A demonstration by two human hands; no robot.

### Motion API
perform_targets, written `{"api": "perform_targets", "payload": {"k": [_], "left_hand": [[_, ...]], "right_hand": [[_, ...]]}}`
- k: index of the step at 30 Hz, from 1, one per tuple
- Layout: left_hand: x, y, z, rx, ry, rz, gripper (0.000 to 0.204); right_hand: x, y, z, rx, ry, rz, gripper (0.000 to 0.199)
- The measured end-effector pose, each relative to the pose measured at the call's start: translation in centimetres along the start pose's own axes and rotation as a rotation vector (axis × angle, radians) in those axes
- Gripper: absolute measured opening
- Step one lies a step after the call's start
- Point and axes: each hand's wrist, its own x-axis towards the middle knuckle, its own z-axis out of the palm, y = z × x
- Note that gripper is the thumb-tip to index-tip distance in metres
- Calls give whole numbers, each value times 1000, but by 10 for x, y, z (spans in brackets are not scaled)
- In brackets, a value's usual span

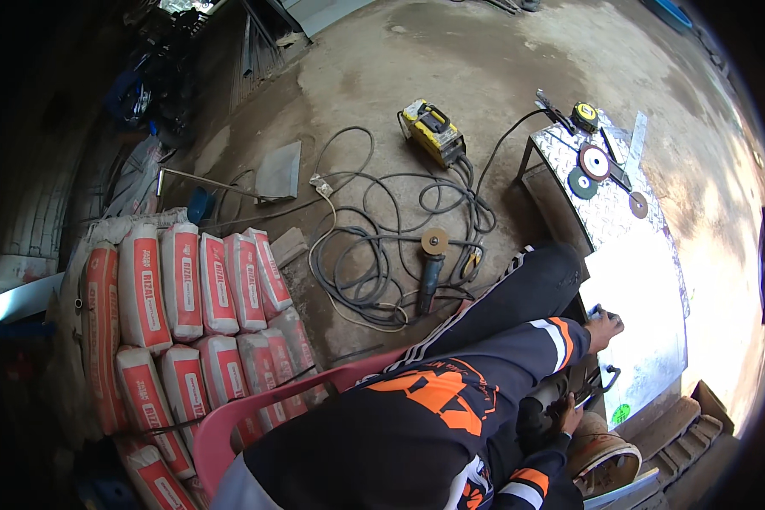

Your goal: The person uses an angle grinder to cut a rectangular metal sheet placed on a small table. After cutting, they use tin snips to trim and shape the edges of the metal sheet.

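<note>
My left hand rests on a bright, glare-washed metal sheet, fingers bent. Something small and dark shows at its fingertips; I cannot make out what it is. Nearer, by the sheet's edge, my right hand is closed around a dark tool. A black curved piece lies over the sheet's edge close to it; whether the two join is unclear. A green round sticker marks the sheet's near corner. The sheet lies on a low table with a patterned metal top.
On the table's far end are a tape measure, grinding discs and a steel ruler. An angle grinder, tangled cables and a yellow welding machine occupy the floor. Cement bags stand left; a bucket is below my right hand.
</note>
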Motion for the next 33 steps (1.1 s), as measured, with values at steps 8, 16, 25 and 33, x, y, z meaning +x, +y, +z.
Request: {"api": "perform_targets", "payload": {"k": [8,16,25,33], "left_hand": [[-10,8,-38,138,-61,-20,32],[47,-43,-87,11,-329,14,75],[73,-13,-89,15,-501,-201,100],[85,-20,-71,95,-526,-167,112]], "right_hand": [[-2,11,7,-164,116,-162,23],[-24,-21,52,-161,212,-229,31],[-28,-27,60,-297,392,-125,45],[-31,-43,66,-537,550,-173,47]]}}
